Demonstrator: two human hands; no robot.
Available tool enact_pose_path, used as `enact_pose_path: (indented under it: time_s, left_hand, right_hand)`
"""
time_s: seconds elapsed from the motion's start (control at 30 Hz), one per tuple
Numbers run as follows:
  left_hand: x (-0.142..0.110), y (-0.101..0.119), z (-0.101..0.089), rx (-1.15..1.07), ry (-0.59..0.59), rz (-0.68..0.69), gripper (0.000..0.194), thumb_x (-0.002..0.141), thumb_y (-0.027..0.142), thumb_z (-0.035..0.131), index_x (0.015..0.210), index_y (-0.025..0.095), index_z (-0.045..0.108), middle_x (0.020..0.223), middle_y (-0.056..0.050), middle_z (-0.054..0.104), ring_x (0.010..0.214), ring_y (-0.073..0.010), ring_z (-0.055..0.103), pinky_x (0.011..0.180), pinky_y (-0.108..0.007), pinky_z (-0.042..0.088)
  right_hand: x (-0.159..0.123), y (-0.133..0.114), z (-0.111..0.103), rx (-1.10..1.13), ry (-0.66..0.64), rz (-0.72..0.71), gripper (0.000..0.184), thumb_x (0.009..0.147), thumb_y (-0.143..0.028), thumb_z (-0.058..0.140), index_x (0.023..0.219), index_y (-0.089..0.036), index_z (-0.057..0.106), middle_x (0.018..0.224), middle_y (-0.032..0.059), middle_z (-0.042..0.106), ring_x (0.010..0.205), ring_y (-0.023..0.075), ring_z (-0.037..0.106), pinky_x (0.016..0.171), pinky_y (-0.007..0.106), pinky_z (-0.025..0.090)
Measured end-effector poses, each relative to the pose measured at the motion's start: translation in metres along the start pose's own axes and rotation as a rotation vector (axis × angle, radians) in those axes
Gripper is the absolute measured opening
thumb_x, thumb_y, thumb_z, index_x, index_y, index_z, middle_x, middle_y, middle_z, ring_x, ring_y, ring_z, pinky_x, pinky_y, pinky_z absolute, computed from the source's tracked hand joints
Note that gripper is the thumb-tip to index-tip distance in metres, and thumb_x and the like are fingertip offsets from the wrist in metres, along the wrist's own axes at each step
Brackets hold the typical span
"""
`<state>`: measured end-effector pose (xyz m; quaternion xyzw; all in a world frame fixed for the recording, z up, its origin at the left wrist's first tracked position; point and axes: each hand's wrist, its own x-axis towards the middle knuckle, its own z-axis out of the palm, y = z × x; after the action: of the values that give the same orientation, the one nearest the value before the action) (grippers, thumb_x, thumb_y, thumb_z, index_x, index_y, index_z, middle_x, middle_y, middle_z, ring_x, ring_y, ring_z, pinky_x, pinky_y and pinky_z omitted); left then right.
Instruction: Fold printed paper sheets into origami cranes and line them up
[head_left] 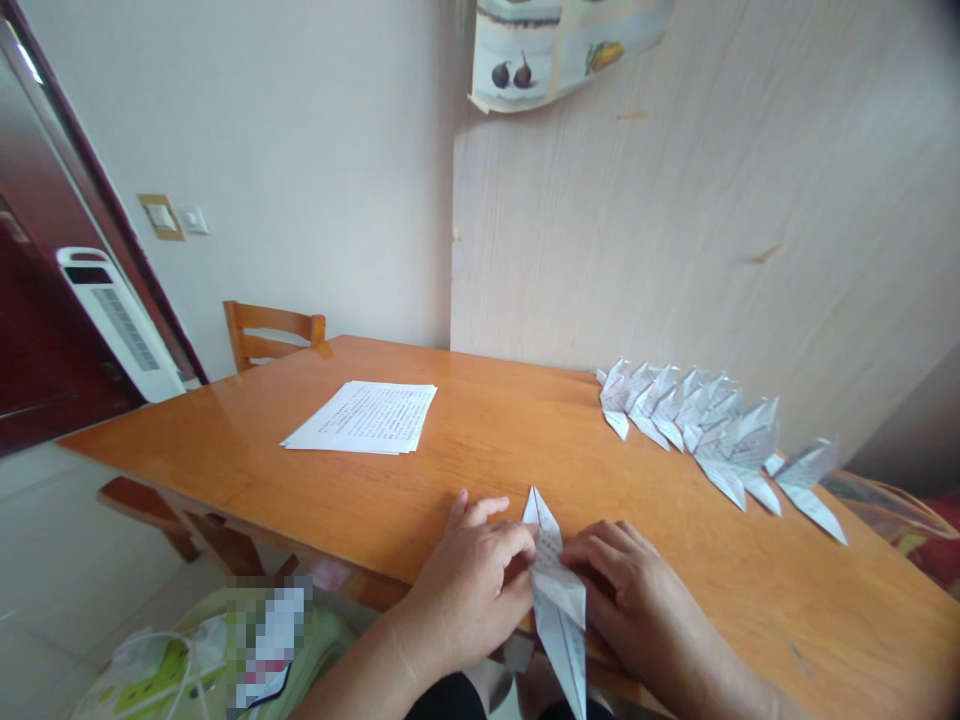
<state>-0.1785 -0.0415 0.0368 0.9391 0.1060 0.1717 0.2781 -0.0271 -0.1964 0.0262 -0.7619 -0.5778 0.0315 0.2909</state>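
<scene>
Between my two hands, at the table's front edge, is a narrow folded paper piece (559, 610) with printed text and pointed ends. One point lies over the table; the other reaches down past the edge. My left hand (480, 570) pinches its left side with thumb and index finger, the other fingers raised. On the opposite side my right hand (626, 585) holds the paper's right edge with bent fingers, its thumb partly hidden. Several folded paper pieces (690, 410) of similar printed paper stand in a row at the right rear of the table.
A stack of printed sheets (360, 418) lies left on the wooden table (480, 440). Behind the table stand a wooden chair (274, 335) and the wall. A green bag-like thing (322, 640) with cables sits below the front edge. Clear plastic (885, 500) is at the right.
</scene>
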Motion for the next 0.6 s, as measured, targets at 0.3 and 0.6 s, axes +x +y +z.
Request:
enact_pose_path:
  time_s: [0.3,0.6]
  left_hand:
    - [0.0026,0.0044,-0.0027,0.007,0.030,-0.013,0.014,0.089,0.017,0.060,0.096,0.028,0.065,0.105,0.001,0.069,0.114,-0.0221,0.054,0.117,-0.053,0.014]
    - [0.0038,0.0044,-0.0046,-0.006,0.010,-0.027,0.008,0.086,0.016,0.061,0.086,0.024,0.060,0.101,0.002,0.067,0.109,-0.0216,0.053,0.115,-0.047,0.019]
  right_hand:
    - [0.0017,-0.0004,0.0024,0.002,0.004,0.029,0.024,0.098,-0.028,0.054,0.076,-0.023,0.063,0.083,0.0026,0.063,0.083,0.0208,0.057,0.074,0.035,0.044]
    - [0.0094,-0.0031,0.0051,0.005,0.024,0.119,0.024,0.096,-0.026,0.055,0.073,-0.023,0.062,0.080,0.0022,0.063,0.082,0.0213,0.058,0.075,0.035,0.044]
